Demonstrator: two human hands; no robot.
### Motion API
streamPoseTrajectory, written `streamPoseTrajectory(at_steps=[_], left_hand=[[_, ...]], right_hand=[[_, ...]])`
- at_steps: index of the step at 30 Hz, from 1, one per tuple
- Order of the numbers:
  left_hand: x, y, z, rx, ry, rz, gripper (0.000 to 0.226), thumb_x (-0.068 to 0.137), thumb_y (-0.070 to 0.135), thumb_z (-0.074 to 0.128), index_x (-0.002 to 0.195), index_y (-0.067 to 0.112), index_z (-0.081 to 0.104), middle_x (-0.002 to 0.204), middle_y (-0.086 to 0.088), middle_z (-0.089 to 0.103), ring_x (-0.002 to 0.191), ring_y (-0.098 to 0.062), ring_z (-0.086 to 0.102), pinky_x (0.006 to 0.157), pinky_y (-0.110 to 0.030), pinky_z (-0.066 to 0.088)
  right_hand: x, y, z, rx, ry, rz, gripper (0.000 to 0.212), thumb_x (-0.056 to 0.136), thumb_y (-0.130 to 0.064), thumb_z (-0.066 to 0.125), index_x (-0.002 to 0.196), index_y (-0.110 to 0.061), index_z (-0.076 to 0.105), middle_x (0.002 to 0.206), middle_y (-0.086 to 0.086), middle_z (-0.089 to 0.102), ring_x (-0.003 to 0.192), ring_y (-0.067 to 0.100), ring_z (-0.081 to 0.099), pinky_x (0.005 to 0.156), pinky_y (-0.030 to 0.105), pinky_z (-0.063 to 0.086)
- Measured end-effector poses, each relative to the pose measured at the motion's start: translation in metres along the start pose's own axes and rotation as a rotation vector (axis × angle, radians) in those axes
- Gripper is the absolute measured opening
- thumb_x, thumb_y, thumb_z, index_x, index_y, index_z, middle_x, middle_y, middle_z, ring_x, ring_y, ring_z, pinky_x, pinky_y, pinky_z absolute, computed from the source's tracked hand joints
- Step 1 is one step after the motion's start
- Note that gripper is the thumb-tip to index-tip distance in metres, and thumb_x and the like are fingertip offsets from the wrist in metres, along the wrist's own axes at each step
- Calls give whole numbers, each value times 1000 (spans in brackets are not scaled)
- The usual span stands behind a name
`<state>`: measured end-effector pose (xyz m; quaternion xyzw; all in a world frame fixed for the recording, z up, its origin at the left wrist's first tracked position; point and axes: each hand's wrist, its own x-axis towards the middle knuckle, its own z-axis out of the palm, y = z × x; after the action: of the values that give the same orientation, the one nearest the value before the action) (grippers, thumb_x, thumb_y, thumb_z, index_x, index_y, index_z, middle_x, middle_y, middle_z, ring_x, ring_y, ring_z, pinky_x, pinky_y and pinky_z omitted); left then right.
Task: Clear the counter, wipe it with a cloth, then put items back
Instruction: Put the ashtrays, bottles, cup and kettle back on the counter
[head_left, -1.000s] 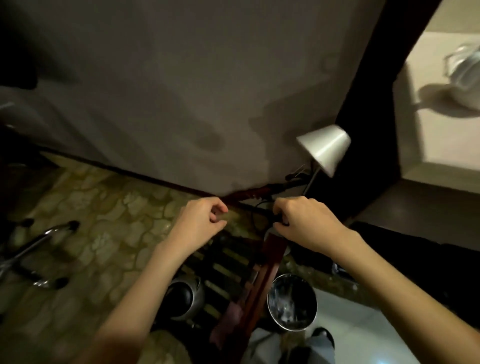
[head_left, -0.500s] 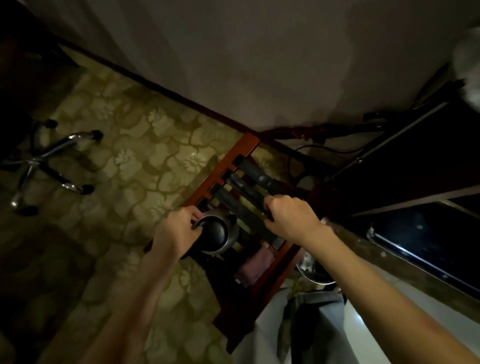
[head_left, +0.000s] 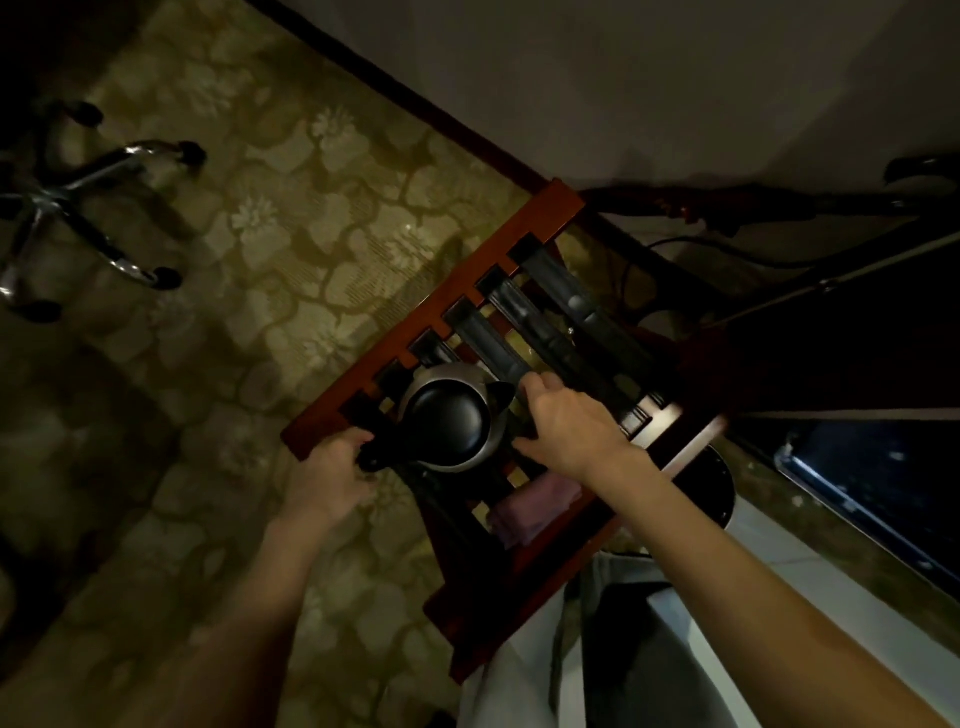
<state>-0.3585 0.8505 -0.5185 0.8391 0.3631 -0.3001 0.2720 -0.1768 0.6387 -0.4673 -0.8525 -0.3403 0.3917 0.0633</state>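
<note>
Dim, warm light with deep shadows at the edges, slight motion blur, wide-angle bending.

A red-brown wooden luggage rack (head_left: 431, 322) with dark straps carries a steel kettle (head_left: 451, 418) and a folded pink cloth (head_left: 530, 506).

chair base (head_left: 62, 208) cut off left

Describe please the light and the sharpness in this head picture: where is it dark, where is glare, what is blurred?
Head view: dim, warm light overall; corners fall to near black, especially top left and right. Small glare on the kettle rim and the chair base. The left hand and right hand are slightly soft; the wooden rack edge is smeared at lower right. Wide-angle bending of straight lines.
</note>
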Motion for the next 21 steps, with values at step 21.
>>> streamPoseTrajectory(at_steps=[21], left_hand=[[-10,14,-15,-146,100,233,38,81,21,73,117,18,63,105,2,70,102,-15,66,91,-42,53]], right_hand=[[9,9,12,187,60,-133,107,63,-53,82,144,-13,25,135,3,34,117,30,52,96,41,47]])
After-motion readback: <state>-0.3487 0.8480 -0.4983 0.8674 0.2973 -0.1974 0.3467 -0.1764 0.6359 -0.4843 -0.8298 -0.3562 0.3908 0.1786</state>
